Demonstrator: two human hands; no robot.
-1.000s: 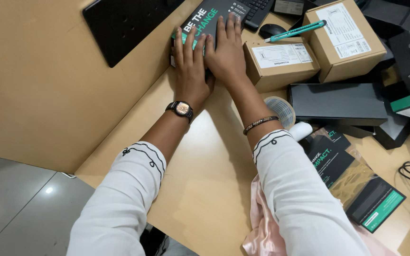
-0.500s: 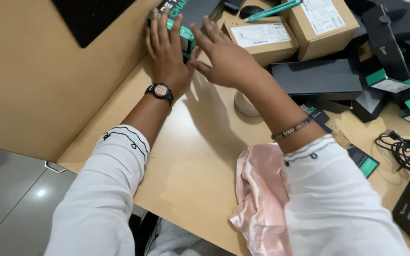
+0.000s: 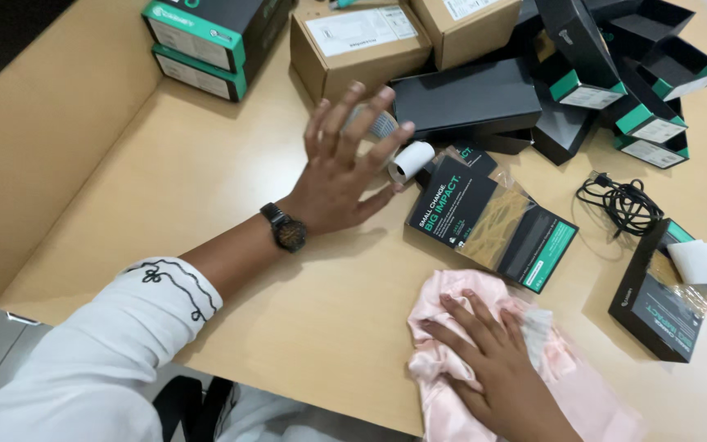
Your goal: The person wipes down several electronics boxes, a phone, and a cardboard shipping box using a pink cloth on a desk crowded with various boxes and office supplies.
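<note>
My left hand [image 3: 341,176] hovers spread and empty over the table [image 3: 206,180], near the white roll [image 3: 411,160]. My right hand [image 3: 497,368] presses flat on the pink cloth [image 3: 452,327] at the near edge; I'd keep that palm firm.

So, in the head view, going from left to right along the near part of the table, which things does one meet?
White sleeve → wristwatch → left hand → pink cloth with right hand on it → flat black package → black cable → black box.
</note>
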